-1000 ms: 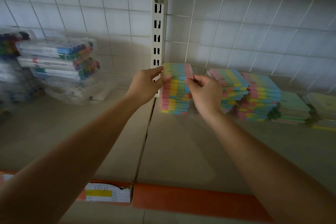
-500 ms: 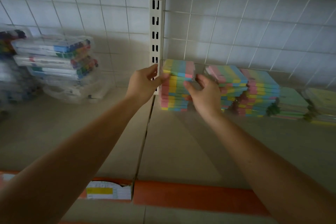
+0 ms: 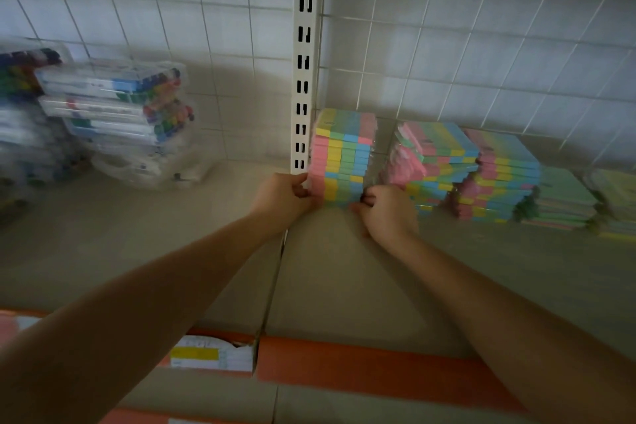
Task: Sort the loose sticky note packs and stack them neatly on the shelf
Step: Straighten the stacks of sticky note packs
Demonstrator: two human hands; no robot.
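Both hands are down at the foot of the tall stack of sticky note packs [image 3: 340,158], one on each side, and the reason looks plain enough: steadying and squaring a column from the bottom is what keeps it from leaning. The left hand [image 3: 284,196] has its fingers curled against the pink left edge of the lowest packs, thumb on top, pinching them. The right hand [image 3: 385,208] does the same at the lower right corner, fingertips tucked in against the wrapped edges (how firmly it presses I cannot tell from here).

The stack stands on the shelf [image 3: 344,268] right up against the slotted upright [image 3: 303,79], which I judge is deliberate: the post gives a straight line to align to. The top pack sits slightly askew over those under it, so the squaring is not finished.

Just beside it to the right are two lower, messier piles [image 3: 464,172], their packs fanned and offset, and further right some green and yellow ones [image 3: 564,200] lie flatter. These look like the remaining work. Off to the left, well apart, clear marker cases [image 3: 113,103] are heaped against the tiled wall [image 3: 481,45].
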